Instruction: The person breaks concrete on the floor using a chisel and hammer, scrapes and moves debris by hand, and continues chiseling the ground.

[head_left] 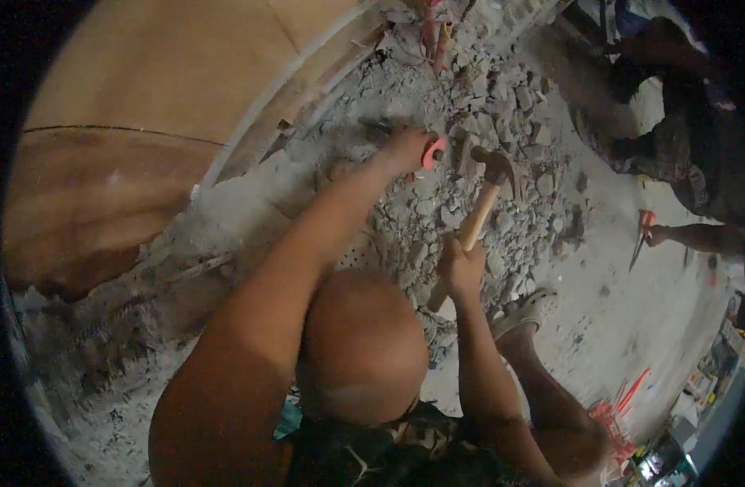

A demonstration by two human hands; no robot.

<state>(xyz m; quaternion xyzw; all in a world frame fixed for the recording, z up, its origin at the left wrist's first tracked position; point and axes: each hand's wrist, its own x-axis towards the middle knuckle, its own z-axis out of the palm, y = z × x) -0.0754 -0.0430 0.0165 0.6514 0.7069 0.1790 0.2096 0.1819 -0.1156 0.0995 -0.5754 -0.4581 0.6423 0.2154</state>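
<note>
Nearest the camera, a bare knee [362, 345] rises between the person's two arms, with dark patterned clothing [372, 450] below it. The other leg [543, 381] bends out to the right and ends in a light clog with holes [539, 308], set on the floor beside the rubble.

Just beyond the raised knee, the right hand [463, 266] has its grip closed around the pale wooden handle of a hammer [481, 213]. The handle's lower end shows below the fist, and the metal head [496, 166] is at the upper end, over the broken pieces.

Farther out and to the left, the left hand [409, 152] has its grip closed on a chisel-like tool [438, 155]. A pinkish-red guard [430, 152] sits at the side of the fist facing the hammer head, and the two tools are near each other but apart. Where the chisel-like tool's far end bears is too dim to tell.

Grey rubble [502, 235] spreads under and around both hands. On the left stands a large tan and brown panel [137, 89]. To the right is the dusty floor [608, 308], with red strips [634, 390] lower down. Another person's hand [656, 235] holds a pointed tool with a red handle [647, 217]. At the top, reddish tubes [441, 45] stick up at the rubble's edge.
</note>
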